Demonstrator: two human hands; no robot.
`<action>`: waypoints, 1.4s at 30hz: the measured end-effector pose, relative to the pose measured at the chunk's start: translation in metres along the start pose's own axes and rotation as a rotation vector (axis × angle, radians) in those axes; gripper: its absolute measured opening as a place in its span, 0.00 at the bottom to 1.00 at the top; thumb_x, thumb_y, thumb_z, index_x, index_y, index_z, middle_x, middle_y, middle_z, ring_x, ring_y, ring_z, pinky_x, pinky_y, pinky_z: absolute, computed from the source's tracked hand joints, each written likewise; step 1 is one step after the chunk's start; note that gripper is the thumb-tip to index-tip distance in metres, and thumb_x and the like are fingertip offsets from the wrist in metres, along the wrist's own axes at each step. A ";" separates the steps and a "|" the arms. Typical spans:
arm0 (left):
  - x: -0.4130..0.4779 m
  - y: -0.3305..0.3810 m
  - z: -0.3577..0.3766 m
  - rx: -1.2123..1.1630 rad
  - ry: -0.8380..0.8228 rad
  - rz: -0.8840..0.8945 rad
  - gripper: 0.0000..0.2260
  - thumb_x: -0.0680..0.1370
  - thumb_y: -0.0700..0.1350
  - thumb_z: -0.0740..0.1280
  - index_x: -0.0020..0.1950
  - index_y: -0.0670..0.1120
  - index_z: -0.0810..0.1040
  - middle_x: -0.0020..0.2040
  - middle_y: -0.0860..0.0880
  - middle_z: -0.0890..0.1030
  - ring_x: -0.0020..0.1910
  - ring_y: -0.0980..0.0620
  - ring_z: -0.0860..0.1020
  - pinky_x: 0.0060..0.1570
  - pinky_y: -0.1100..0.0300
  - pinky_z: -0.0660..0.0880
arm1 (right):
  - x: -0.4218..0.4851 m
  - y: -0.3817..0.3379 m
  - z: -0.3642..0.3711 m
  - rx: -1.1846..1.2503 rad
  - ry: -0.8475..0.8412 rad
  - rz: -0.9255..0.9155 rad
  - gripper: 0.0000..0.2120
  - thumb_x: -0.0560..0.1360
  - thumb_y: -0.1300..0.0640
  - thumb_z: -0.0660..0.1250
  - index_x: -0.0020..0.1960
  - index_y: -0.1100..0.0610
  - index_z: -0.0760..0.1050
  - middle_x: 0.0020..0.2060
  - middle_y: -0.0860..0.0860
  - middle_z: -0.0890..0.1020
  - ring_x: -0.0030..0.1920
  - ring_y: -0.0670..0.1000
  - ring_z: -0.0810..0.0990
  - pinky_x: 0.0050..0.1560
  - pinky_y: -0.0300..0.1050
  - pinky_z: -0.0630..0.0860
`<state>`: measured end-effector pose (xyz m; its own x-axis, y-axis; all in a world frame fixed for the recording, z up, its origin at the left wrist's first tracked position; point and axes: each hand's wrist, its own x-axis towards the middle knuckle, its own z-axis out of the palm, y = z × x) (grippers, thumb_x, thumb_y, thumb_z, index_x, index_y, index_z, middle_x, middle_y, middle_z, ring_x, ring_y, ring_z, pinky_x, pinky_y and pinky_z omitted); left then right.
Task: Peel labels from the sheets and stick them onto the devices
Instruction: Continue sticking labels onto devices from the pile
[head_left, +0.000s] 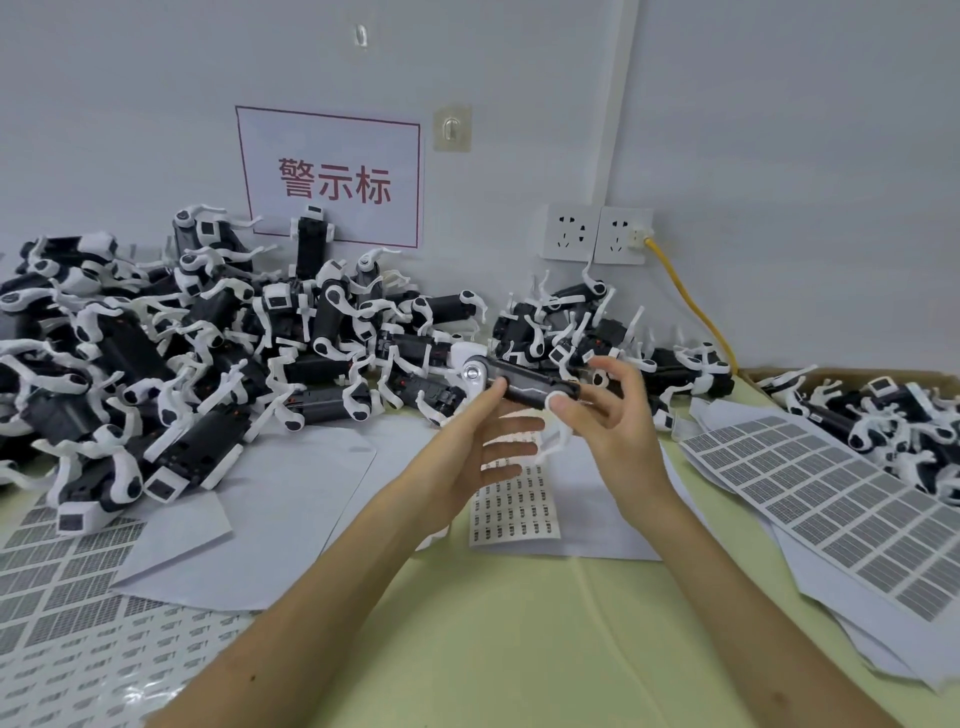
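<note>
Your left grip (488, 447) and right grip (613, 421) both pinch one device (530, 382); the pile (208, 353) and sheets (831, 499) suggest plenty is left

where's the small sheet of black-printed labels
The small sheet lies centre of the head view on white paper, just below the left hand, with the grey label sheet to its right.
</note>
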<state>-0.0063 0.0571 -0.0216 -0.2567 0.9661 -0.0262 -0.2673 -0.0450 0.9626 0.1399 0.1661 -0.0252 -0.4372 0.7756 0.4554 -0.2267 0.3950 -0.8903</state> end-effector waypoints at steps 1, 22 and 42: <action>0.001 0.000 0.000 0.011 -0.002 -0.010 0.21 0.80 0.66 0.63 0.59 0.51 0.85 0.59 0.51 0.86 0.50 0.53 0.83 0.55 0.56 0.76 | 0.001 0.000 -0.001 0.023 0.025 0.001 0.31 0.65 0.43 0.79 0.64 0.43 0.71 0.48 0.42 0.85 0.51 0.40 0.84 0.50 0.37 0.79; -0.009 -0.004 0.005 0.434 -0.065 0.132 0.18 0.80 0.49 0.73 0.69 0.52 0.76 0.54 0.48 0.88 0.58 0.47 0.85 0.66 0.53 0.73 | 0.002 -0.003 -0.006 0.037 -0.035 0.057 0.32 0.63 0.39 0.75 0.63 0.50 0.73 0.46 0.45 0.87 0.47 0.44 0.85 0.47 0.44 0.79; -0.002 -0.015 0.011 0.197 0.120 0.200 0.18 0.84 0.40 0.65 0.73 0.52 0.74 0.61 0.52 0.85 0.60 0.54 0.83 0.61 0.58 0.77 | -0.003 -0.011 -0.004 -0.028 -0.154 0.009 0.09 0.76 0.60 0.72 0.41 0.48 0.84 0.38 0.53 0.85 0.34 0.47 0.79 0.37 0.38 0.76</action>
<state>0.0084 0.0589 -0.0326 -0.3967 0.9058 0.1488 -0.0180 -0.1697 0.9853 0.1472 0.1621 -0.0170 -0.5681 0.6951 0.4405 -0.1985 0.4037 -0.8931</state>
